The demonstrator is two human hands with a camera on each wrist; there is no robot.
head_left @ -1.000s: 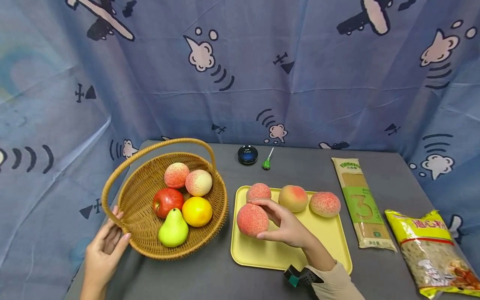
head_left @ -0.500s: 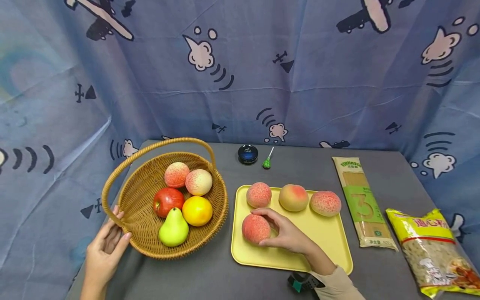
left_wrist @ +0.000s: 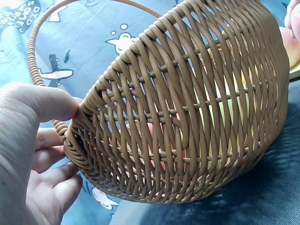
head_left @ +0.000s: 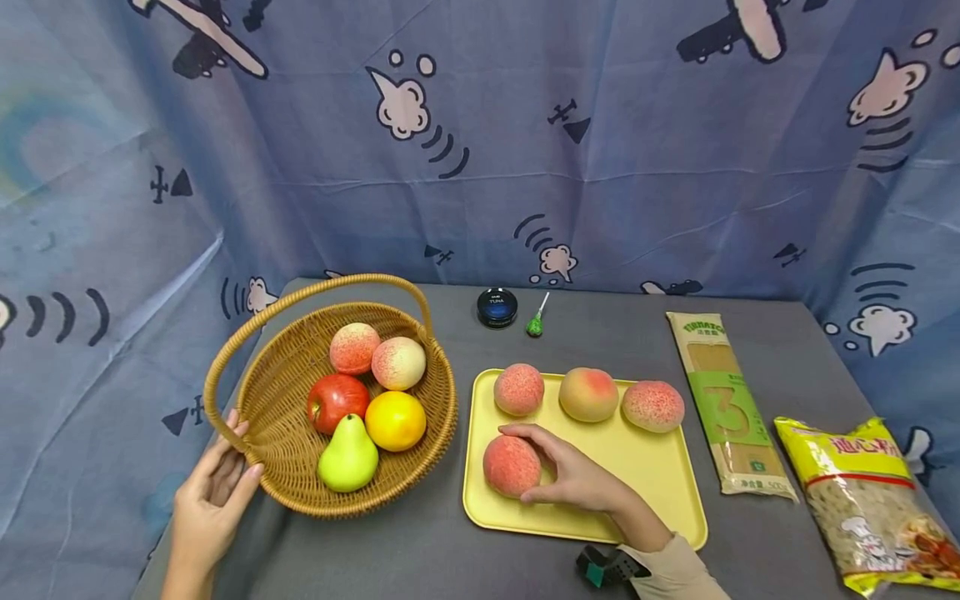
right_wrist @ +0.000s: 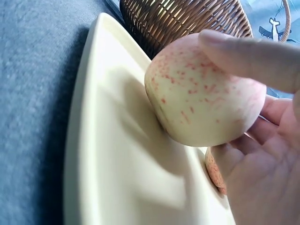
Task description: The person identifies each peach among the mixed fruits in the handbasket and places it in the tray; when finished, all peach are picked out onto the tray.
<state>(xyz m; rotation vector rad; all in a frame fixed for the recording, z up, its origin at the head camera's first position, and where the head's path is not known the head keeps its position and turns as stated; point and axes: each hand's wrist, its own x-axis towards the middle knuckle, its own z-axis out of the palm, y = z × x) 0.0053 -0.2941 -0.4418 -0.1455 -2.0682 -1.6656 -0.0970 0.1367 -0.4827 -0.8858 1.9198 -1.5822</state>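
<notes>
At lower left, I'm watching the left hand (head_left: 206, 508) gripping the wicker basket (head_left: 279, 408); at lower centre, the right hand (head_left: 576, 475) is gripping a peach (head_left: 510, 467) over the yellow tray (head_left: 637, 467); beyond, a TUNA tin (head_left: 497, 308) is sitting mid-frame.

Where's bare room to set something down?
Free: tray, right of the right hand, in front of the rear peaches; table, between lollipop and noodle packet, behind the tray; table front, in front of the basket and left of the tray. Crowded: tray's rear edge, and the basket's right half filled with fruit.
</notes>
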